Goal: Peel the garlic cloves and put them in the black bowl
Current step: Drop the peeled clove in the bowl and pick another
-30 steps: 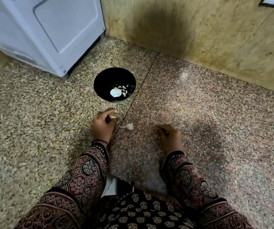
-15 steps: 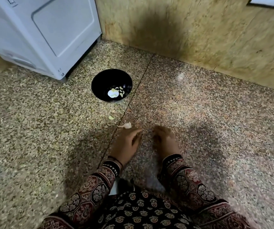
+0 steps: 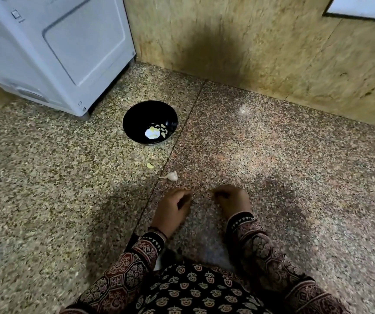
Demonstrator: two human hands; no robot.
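The black bowl point(image 3: 136, 114) stands on the speckled floor with several peeled garlic cloves point(image 3: 157, 132) inside. A small peeled yellow clove point(image 3: 150, 165) lies on the floor in front of the bowl. An unpeeled white clove point(image 3: 172, 176) lies just nearer to me. My left hand point(image 3: 173, 209) is low over the floor below that clove, fingers loosely curled, with nothing visible in them. My right hand point(image 3: 231, 200) is beside it, fingertips bunched and pointing left. Whether it holds anything is hidden.
A white appliance point(image 3: 69, 53) stands at the back left, close to the bowl. A yellowish stone wall point(image 3: 250, 41) runs along the back. A floor joint point(image 3: 182, 137) passes right of the bowl. My patterned sleeves and lap point(image 3: 193, 288) fill the bottom.
My left hand has left the yellow peeled clove on the floor near the bowl and drawn back beside my right hand. The view has shifted slightly.
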